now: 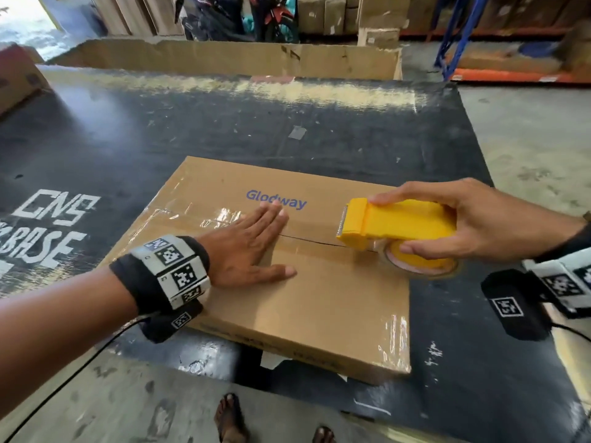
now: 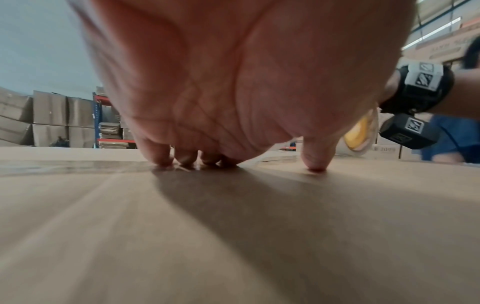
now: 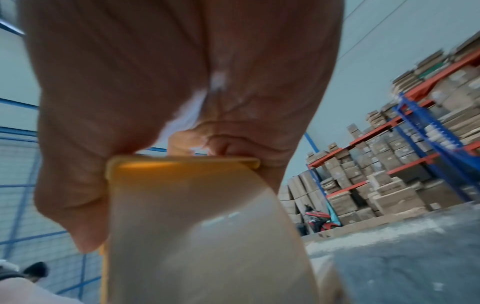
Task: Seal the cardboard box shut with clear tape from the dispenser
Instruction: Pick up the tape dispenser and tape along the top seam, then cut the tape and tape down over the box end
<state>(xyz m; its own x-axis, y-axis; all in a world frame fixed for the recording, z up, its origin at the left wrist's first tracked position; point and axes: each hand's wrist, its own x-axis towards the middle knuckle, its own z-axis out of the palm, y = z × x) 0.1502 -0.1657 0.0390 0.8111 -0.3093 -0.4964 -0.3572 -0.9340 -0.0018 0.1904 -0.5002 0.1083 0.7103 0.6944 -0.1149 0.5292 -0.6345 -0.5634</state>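
You stand in a warehouse, with orange-and-blue racks of stacked cartons (image 3: 405,170) behind, at a wide black worktable (image 1: 287,129) scuffed with pale marks and stencilled white letters on its left. A flat brown cardboard box (image 1: 319,302) printed "Glodway" lies on the near part of that table, its two top flaps meeting in a seam (image 1: 307,237) that runs left to right.

Your left hand (image 1: 252,247) lies flat on the box lid, fingers straight and spread, their tips pressing down on a strip of clear tape (image 1: 204,219) that covers the left stretch of the seam; the thumb rests apart on bare cardboard nearer you. In the left wrist view the fingertips (image 2: 161,158) touch the glossy strip.

Your right hand (image 1: 460,219) grips the yellow plastic tape dispenser (image 1: 396,225) from above, fingers curled over its far side and thumb on the near side. The dispenser sits on the right part of the seam, its serrated blade pointing left toward your left hand, its clear roll (image 1: 422,263) at the box's right edge.
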